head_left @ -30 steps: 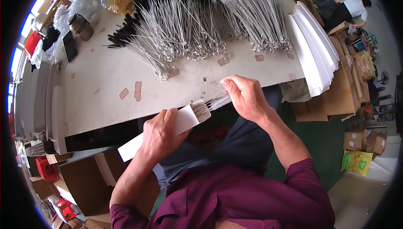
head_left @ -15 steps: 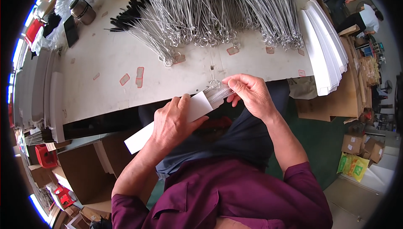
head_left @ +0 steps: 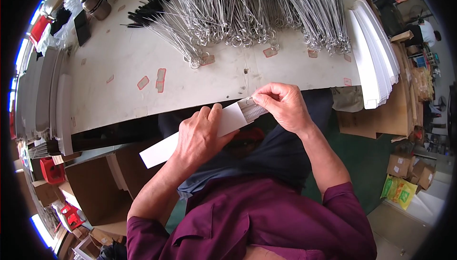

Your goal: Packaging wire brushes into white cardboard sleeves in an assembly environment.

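A long, narrow white cardboard box (head_left: 232,119) slants across my lap by the table's front edge. My left hand (head_left: 199,134) is wrapped round its middle. Out of the box's upper right end peek thin wire handles and a pale bristled brush (head_left: 253,111). My right hand (head_left: 285,107) pinches at that end, thumb and forefinger on a small wire loop; the fingertips partly cover it. Across the table's far side lies a large pile of wire-handled brushes (head_left: 238,12), their loop ends toward me, some with black bristles (head_left: 147,8).
Stacks of flat white cartons stand at the table's right (head_left: 373,65) and left (head_left: 45,93) ends. A metal flask (head_left: 96,5) and a dark phone (head_left: 82,29) are at the far left. An open brown carton (head_left: 93,188) sits below left. Other people are far right.
The wire loops that stuck up at the box's mouth now sit lower and closer to it. My right fingers have shifted onto the loop. The view has moved slightly.
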Demonstrator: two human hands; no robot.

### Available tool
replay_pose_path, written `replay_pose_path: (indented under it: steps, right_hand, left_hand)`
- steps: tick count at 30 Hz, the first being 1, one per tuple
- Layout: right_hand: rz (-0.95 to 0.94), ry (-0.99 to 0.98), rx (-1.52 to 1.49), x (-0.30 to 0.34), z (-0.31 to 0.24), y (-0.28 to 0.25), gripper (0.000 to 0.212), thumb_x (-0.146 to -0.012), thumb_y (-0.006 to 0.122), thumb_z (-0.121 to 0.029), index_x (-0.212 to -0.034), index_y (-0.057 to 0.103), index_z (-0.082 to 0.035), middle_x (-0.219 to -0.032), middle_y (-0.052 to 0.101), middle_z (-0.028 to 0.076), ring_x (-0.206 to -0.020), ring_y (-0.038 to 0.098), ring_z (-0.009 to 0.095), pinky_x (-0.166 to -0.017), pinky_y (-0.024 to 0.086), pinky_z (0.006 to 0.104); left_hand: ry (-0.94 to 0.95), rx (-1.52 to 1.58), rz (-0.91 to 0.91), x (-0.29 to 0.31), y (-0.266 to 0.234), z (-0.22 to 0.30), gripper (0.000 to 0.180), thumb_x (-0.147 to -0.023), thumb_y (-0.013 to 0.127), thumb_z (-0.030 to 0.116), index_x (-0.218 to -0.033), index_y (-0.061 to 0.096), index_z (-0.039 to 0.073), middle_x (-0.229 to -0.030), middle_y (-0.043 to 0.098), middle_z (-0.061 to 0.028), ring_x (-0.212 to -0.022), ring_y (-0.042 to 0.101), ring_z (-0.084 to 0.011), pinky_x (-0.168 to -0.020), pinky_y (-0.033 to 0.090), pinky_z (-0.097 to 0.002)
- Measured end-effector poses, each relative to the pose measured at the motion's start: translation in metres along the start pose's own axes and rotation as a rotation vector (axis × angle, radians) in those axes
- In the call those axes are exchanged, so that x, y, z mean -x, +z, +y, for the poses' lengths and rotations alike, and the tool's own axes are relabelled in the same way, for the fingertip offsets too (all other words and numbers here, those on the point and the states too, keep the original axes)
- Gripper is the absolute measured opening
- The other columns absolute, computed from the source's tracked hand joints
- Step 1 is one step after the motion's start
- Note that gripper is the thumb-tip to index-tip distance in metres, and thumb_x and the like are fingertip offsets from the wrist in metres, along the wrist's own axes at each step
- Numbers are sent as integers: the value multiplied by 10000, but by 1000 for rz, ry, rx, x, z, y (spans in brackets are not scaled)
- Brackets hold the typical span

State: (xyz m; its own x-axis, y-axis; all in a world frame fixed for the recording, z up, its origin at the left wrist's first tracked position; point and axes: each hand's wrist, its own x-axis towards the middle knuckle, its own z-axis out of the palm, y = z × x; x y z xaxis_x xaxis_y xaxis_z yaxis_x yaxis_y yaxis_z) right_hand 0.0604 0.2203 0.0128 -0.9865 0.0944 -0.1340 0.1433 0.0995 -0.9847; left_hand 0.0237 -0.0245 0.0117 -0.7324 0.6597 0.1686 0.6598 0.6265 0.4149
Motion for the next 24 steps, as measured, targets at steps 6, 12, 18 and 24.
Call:
replay_pose_path:
  steps: [6, 12, 18, 24]
  right_hand:
    - [-9, -50, 40, 6, 1, 16, 145, -991, 694, -103, -963, 748, 29, -1002, 740, 45, -823, 610, 48, -727, 506, 233]
    - [41, -185, 99, 14, 4, 28, 208, -1025, 661, -163, -1082, 704, 33, -979, 750, 95, -858, 679, 114, -772, 548, 294]
    - [122, -294, 236, 24, -1, 22, 335, -1054, 609, -207, -1294, 621, 27, -1166, 703, 200, -1036, 706, 257, -879, 553, 342]
    - [45, -420, 468, 29, 5, 42, 708, -1029, 630, -342, -1517, 353, 90, -1428, 527, 310, -1318, 549, 440, -1121, 435, 442]
  left_hand:
    - [68, 7, 57, 0, 8, 1, 646, -769, 870, 373, -1204, 580, -6, -809, 595, -104, -679, 659, -271, -558, 542, -395]
    - [20, 55, 94, 3, 11, 4, 654, -749, 884, 393, -1182, 588, 2, -840, 629, -109, -713, 680, -275, -573, 555, -401]
    - [-31, 54, 109, 3, 9, 3, 646, -754, 879, 410, -1169, 595, 4, -845, 639, -113, -731, 688, -277, -598, 568, -402]
    - [-50, 111, 142, 3, 13, 9, 664, -752, 871, 444, -1169, 599, 4, -863, 656, -116, -750, 696, -275, -608, 571, -404]
